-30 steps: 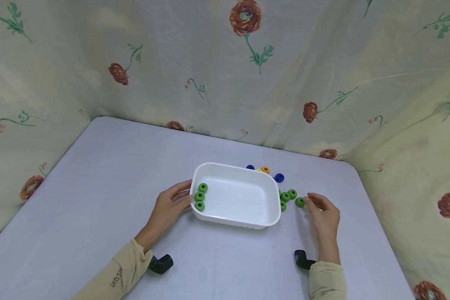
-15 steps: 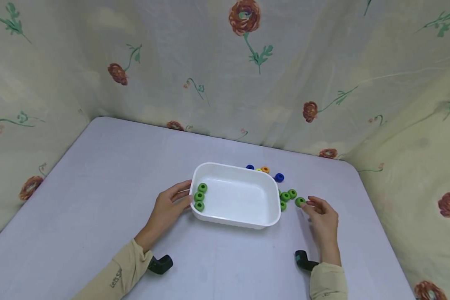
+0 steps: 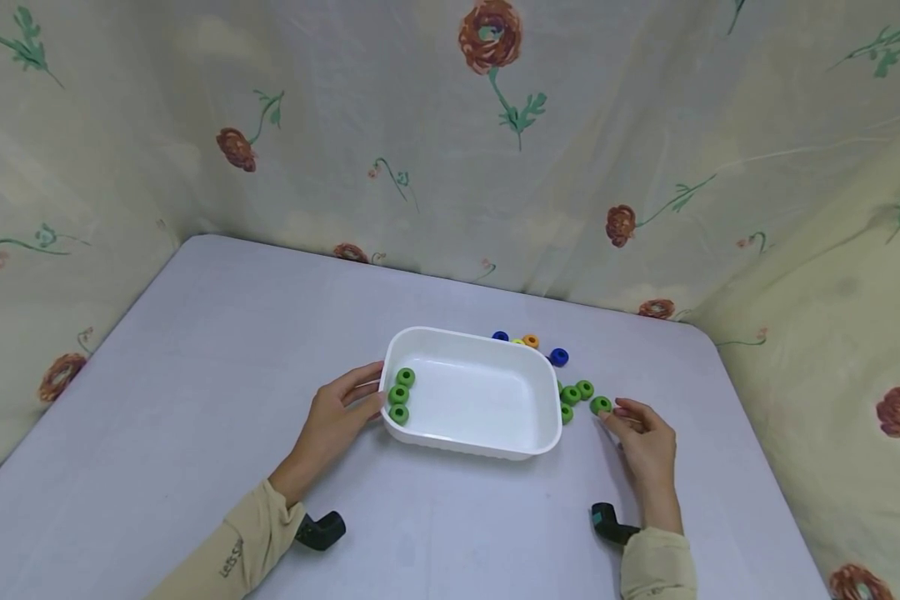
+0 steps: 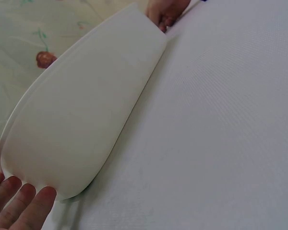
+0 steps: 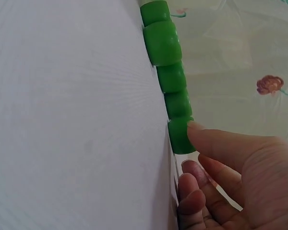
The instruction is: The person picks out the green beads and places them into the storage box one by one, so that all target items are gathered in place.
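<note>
A white rectangular plastic tub (image 3: 468,443) stands on the table, with a few green beads (image 3: 398,394) in a row along its inner left side. My left hand (image 3: 335,417) rests its fingers against the tub's outer left wall; in the left wrist view the fingertips (image 4: 45,194) touch that wall. Right of the tub, several more green beads (image 3: 572,395) lie together. The thumb of my right hand (image 3: 645,442) touches the near edge of the rightmost green bead (image 5: 180,136), which sits on the table. The other right fingers are loosely bent below and beside it.
Behind the tub lie blue beads (image 3: 559,357), an orange bead (image 3: 531,341) and a partly hidden yellow one. Black angled pieces (image 3: 321,531) stick out at both wrists. A flowered curtain (image 3: 420,125) surrounds the white-covered table (image 3: 285,300).
My right hand has drawn back slightly towards me, so more of the rightmost green bead shows. The tub, the left hand and the other beads look the same.
</note>
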`<state>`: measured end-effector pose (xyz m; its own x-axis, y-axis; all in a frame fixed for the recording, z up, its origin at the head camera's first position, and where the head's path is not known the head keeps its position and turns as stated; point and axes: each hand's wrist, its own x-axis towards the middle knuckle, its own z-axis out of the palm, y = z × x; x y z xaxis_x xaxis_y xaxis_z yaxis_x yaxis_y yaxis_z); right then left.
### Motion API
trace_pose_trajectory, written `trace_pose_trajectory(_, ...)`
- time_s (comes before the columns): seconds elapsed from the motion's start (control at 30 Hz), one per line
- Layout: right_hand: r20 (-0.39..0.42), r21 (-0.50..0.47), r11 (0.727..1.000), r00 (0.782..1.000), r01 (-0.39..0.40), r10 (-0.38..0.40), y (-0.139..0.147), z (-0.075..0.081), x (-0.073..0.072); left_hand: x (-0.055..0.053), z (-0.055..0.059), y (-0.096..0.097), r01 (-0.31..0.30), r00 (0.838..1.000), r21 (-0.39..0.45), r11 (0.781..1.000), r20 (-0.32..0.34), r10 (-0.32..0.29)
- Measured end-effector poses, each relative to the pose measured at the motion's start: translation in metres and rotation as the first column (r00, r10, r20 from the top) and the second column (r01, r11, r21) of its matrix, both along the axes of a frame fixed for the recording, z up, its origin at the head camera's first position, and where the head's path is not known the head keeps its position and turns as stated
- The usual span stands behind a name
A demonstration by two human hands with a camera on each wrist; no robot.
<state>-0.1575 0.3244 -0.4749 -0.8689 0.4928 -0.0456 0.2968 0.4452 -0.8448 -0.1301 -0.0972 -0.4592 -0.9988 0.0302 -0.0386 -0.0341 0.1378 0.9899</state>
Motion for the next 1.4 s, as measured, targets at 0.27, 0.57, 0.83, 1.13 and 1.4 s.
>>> trace_pose_trajectory(0.27, 0.044, 0.086, 0.996, 0.999, -0.019, 0.015, 0.0002, -0.0029, -0.0018, 0.0004, 0.0001, 0.0, 0.003, 1.0, 0.004, 1.0, 0.001, -0.003)
trace_pose_trajectory(0.57, 0.061, 0.131, 0.991, 0.998, -0.026, 0.019, -0.0003, -0.0058, -0.0048, 0.0012, -0.0006, -0.001, 0.002, 1.0, 0.006, 1.0, 0.004, -0.002)
trace_pose_trajectory(0.83, 0.068, 0.151, 0.988, 0.997, -0.037, 0.027, -0.0014, -0.0049, -0.0053, 0.0013, -0.0005, -0.0007, 0.001, 1.0, 0.008, 1.0, 0.008, -0.001)
trace_pose_trajectory(1.13, 0.081, 0.15, 0.988, 0.996, -0.047, 0.036, -0.0008, -0.0049, -0.0068, 0.0015, -0.001, -0.0004, 0.001, 1.0, 0.006, 1.0, 0.011, -0.001)
trace_pose_trajectory(1.4, 0.092, 0.17, 0.984, 0.995, -0.046, 0.031, -0.0025, -0.0028, -0.0074, 0.0005, 0.0005, -0.0004, 0.009, 1.0, 0.016, 1.0, -0.001, -0.008)
